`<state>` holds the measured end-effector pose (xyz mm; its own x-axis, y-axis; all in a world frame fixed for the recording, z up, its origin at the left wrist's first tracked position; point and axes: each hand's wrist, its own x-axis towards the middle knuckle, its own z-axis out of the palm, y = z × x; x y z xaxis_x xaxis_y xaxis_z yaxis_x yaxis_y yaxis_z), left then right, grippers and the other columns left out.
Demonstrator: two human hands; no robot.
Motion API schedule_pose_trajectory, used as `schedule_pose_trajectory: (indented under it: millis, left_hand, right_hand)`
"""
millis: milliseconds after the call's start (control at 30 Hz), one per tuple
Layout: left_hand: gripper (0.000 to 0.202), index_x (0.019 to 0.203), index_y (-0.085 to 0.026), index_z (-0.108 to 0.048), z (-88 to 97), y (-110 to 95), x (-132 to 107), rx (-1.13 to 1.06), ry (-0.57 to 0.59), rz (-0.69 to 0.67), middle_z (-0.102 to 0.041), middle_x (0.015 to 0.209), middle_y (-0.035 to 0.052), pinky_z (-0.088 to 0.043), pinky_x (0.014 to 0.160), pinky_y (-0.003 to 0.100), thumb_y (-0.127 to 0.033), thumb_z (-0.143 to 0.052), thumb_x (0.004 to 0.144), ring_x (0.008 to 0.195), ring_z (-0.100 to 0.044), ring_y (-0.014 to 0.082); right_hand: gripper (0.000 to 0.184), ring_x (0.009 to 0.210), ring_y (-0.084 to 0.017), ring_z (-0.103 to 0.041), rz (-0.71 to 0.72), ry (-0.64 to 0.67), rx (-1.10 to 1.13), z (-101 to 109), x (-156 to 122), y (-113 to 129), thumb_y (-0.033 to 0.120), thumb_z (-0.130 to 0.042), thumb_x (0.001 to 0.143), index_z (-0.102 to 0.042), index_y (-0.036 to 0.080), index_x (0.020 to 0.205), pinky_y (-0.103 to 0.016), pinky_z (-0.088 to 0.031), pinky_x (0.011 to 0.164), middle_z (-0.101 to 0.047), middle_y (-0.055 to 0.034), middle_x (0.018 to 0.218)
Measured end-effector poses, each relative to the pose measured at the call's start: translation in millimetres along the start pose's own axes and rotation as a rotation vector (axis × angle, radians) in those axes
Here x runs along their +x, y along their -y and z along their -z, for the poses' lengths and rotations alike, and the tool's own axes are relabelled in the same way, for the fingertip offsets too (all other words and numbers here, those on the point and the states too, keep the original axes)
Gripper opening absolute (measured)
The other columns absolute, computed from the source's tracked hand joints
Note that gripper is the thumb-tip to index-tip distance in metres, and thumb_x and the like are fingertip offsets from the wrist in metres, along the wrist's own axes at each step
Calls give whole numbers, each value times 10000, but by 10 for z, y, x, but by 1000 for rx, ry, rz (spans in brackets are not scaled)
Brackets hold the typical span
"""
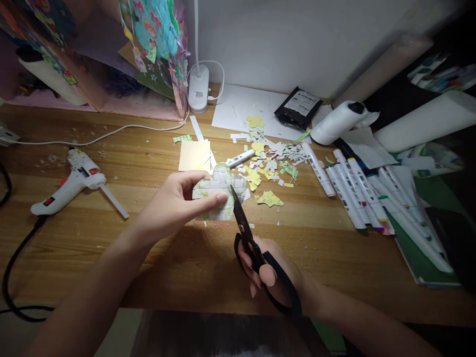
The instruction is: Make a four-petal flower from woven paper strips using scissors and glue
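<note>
Paper (217, 184) is pinched by the left fingers (204, 203); scissors (244, 230), toward five o'clock, are gripped by curled right fingers (267, 275); trimming seems underway; careful turning is probably needed.

A white glue gun (70, 186) lies left, markers (346, 196) lie right.

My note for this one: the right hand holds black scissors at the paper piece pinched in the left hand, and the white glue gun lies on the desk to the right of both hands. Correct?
Not quite: the head view shows the white glue gun to the left of both hands. The right hand, black scissors, paper piece and left hand stand as noted.
</note>
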<state>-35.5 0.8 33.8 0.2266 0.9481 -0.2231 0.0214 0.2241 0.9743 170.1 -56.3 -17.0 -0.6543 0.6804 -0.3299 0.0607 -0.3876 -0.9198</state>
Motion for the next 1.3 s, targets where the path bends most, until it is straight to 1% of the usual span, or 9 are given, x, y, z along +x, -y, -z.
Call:
schedule_pose_trajectory:
  millis: [300, 400, 500, 567, 667, 867, 933, 1067, 1300]
  left_hand:
    - [157, 721, -179, -661, 9, -20, -3, 47, 17, -5, -629, 686, 8, -443, 526, 202, -326, -709, 697, 589, -561, 121]
    - [173, 714, -179, -647, 7, -27, 7, 95, -37, -59, -620, 699, 0, -445, 561, 195, -347, -686, 725, 626, -560, 118]
    - [162, 695, -180, -614, -11, -15, 24, 31, -88, -115, -592, 679, -27, -427, 571, 163, -320, -670, 755, 619, -537, 84]
    - [153, 692, -173, -596, -36, 7, 32, -39, -72, -111, -585, 672, -37, -421, 571, 147, -284, -677, 759, 608, -529, 65]
    - [181, 680, -154, -575, -79, 57, 34, -91, -34, -48, -570, 652, -40, -411, 566, 135, -274, -684, 760, 601, -521, 52]
    - [207, 753, -140, -600, -86, 109, 28, -150, 27, 56, -595, 727, -13, -420, 608, 152, -326, -692, 757, 673, -541, 68]
    - [203, 752, -137, -599, -89, 88, 20, -153, 52, 60, -607, 746, -7, -432, 625, 158, -312, -700, 749, 692, -552, 75]
    - [207, 692, -146, -531, -143, 43, -13, -198, 99, 40, -590, 696, -37, -434, 598, 144, -230, -717, 727, 655, -547, 60]
    - [214, 685, -145, -499, -199, 55, -31, -224, 120, 30, -586, 674, -47, -444, 606, 145, -197, -700, 741, 646, -558, 53]
  right_hand:
    - [655, 375, -78, -392, -35, 8, 5, 13, 16, 25, 840, -518, 503, -420, 215, 671, -234, -418, 370, -411, 78, 511]
    - [654, 399, -83, -409, -14, 16, -22, 33, 6, 5, 837, -498, 535, -435, 210, 710, -244, -447, 402, -406, 75, 541]
    - [653, 410, -75, -400, -2, 14, -21, 22, -4, -24, 832, -494, 548, -435, 204, 719, -239, -448, 412, -401, 72, 571]
    - [656, 429, -74, -396, 28, 1, -1, -2, -6, -33, 836, -475, 571, -438, 199, 726, -239, -449, 428, -404, 65, 591]
    - [681, 470, -85, -411, 70, 0, 55, -40, 0, -27, 853, -427, 591, -450, 192, 752, -254, -461, 476, -394, 58, 605]
    - [673, 445, -69, -380, 72, 96, 286, -64, 27, -69, 841, -471, 573, -463, 188, 736, -238, -443, 467, -379, 76, 576]
    - [661, 442, -68, -373, 105, 91, 329, -69, 39, -107, 828, -491, 579, -475, 186, 737, -232, -442, 457, -386, 74, 574]
    - [626, 436, -72, -363, 162, 83, 380, -70, 59, -151, 804, -496, 621, -474, 187, 725, -228, -437, 456, -386, 73, 551]
    - [624, 429, -75, -374, 164, 47, 365, -70, 52, -173, 801, -515, 613, -475, 188, 722, -227, -396, 441, -390, 73, 544]
